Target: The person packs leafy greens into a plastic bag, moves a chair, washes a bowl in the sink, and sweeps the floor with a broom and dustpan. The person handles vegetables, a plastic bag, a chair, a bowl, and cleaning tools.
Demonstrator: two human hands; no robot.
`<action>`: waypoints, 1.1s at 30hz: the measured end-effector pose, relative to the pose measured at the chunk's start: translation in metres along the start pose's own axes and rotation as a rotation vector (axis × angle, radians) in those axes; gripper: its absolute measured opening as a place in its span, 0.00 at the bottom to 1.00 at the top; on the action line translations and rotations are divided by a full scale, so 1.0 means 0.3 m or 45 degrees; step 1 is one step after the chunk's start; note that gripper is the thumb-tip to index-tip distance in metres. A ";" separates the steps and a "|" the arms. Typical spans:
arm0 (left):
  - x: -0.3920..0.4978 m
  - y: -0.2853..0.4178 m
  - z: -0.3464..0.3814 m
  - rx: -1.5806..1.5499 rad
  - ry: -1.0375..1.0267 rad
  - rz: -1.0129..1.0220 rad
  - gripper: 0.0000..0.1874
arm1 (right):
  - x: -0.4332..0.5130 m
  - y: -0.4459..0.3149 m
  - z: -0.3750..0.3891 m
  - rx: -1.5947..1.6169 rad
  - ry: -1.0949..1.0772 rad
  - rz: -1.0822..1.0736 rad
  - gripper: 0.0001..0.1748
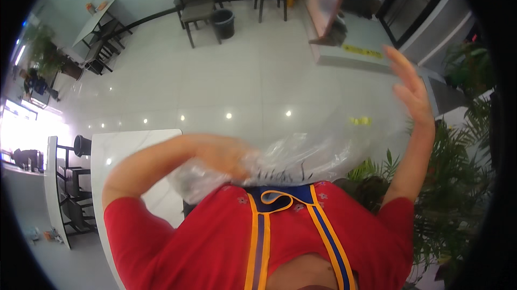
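My left hand (228,156), blurred by motion, is closed on a clear plastic bag (307,156) in front of my chest. The bag spreads out on both sides of that hand and looks puffed on the right. Dark marks show on its lower part. What my fingers pinch is too blurred to make out. Raised at the right, my right hand (414,92) holds nothing, its thumb apart from its fingers. I wear a red top (194,245) and a dark blue apron (262,225) with yellow-orange edging.
A white marbled table (149,138) stands at my left, partly behind the bag. Leafy plants (448,160) are close on the right. Ahead lie a tiled floor (242,75), a black bin (223,23), stools (198,11) and a low step (343,53). A person (38,84) is at the far left.
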State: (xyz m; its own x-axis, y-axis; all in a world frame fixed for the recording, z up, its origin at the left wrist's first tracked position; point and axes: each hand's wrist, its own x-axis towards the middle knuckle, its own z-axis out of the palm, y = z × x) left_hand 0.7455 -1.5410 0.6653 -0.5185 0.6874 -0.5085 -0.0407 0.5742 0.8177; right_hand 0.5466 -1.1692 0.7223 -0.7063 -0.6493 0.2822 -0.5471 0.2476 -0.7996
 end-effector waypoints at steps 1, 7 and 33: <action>0.032 0.021 -0.047 0.063 -0.015 0.046 0.19 | 0.056 -0.094 0.089 0.143 -0.319 -0.135 0.44; 0.051 0.113 -0.188 0.207 -0.237 -0.194 0.25 | 0.040 -0.193 0.722 0.523 -1.351 0.532 0.54; 0.087 -0.132 -0.282 -0.867 1.233 0.633 0.41 | 0.242 0.434 0.449 0.776 -0.361 0.522 0.20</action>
State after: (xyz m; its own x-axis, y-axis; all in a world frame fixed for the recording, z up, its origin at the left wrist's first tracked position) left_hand 0.6615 -1.5834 0.6424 -0.9983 -0.0052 0.0577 0.0576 -0.1890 0.9803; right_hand 0.4847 -1.2811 0.5672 -0.6118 -0.7705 -0.1790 0.1332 0.1227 -0.9835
